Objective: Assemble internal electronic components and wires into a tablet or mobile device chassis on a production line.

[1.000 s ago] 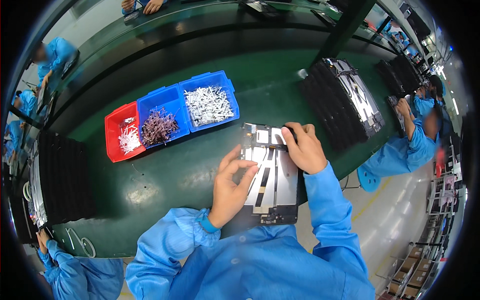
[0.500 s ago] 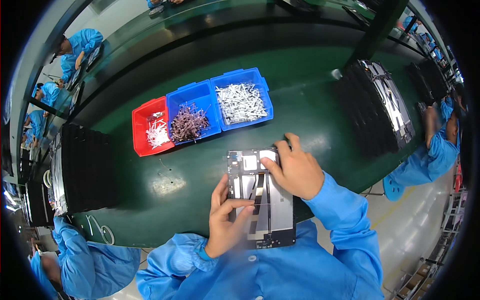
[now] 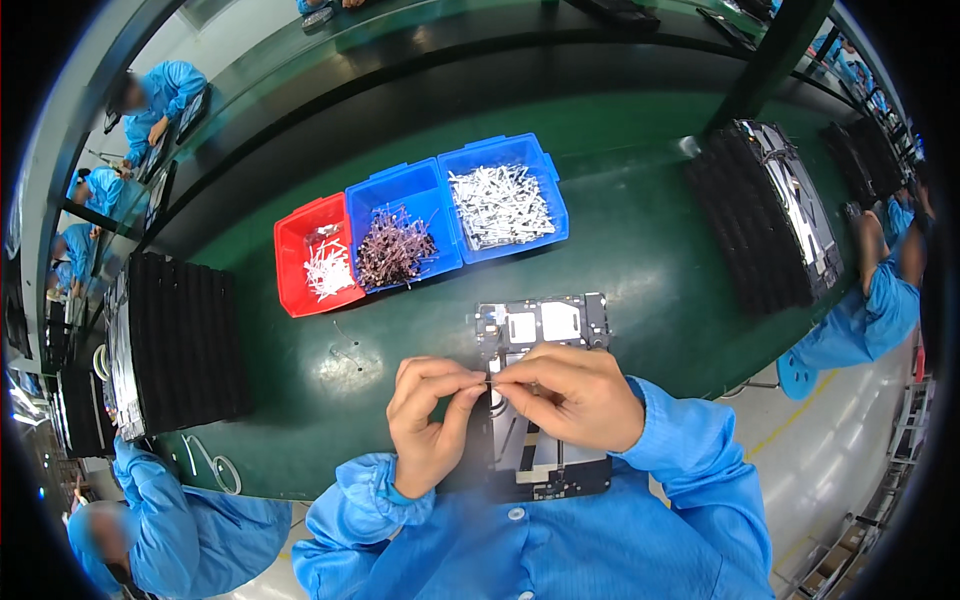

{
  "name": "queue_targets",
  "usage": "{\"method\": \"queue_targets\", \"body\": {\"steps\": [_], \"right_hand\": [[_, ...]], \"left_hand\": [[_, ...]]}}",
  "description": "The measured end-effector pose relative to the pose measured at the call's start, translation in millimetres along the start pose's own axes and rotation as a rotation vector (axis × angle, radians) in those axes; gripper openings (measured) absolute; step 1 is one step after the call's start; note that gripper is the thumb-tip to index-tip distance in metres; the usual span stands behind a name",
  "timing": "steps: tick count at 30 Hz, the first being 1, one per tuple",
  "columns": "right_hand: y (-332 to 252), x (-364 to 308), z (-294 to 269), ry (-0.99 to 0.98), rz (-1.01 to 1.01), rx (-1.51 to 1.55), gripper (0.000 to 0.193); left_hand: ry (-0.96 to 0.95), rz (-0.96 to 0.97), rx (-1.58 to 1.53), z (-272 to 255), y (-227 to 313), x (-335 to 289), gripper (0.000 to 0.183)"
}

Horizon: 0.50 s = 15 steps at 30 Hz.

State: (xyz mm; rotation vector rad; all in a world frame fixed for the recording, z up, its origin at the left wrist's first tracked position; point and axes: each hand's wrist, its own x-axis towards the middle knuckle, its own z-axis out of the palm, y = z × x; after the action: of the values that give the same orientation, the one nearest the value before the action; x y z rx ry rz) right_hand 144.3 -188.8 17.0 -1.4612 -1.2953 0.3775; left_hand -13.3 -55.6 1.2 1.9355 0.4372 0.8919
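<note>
I find one opened device [image 3: 540, 330], silver with black ends, on the bench [image 3: 625, 240]. Over its left edge, left hand [image 3: 430, 415] and right hand [image 3: 578, 397] pinch one thin strand [image 3: 489, 382]; beyond the device, I count three bins [image 3: 402, 190].

The tablet [image 3: 545, 458] lay lengthwise with its innards bare: a silver panel under dark strips, two white rectangles toward the far end, a black band at the near one. Its middle was partly covered. The wire [image 3: 489, 382], thin and barely visible, was held over its left side.
</note>
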Motion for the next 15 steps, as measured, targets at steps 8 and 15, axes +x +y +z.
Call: {"method": "queue_targets", "body": {"steps": [8, 15], "right_hand": [[-5, 8, 3, 0.007, -0.103, -0.249, 0.017], [-5, 7, 3, 0.009, -0.089, -0.283, 0.014]], "left_hand": [[-0.023, -0.028, 0.015, -6, -7, -1, 0.012], [-0.091, -0.053, 0.027, -10, -12, 1, 0.020]]}}
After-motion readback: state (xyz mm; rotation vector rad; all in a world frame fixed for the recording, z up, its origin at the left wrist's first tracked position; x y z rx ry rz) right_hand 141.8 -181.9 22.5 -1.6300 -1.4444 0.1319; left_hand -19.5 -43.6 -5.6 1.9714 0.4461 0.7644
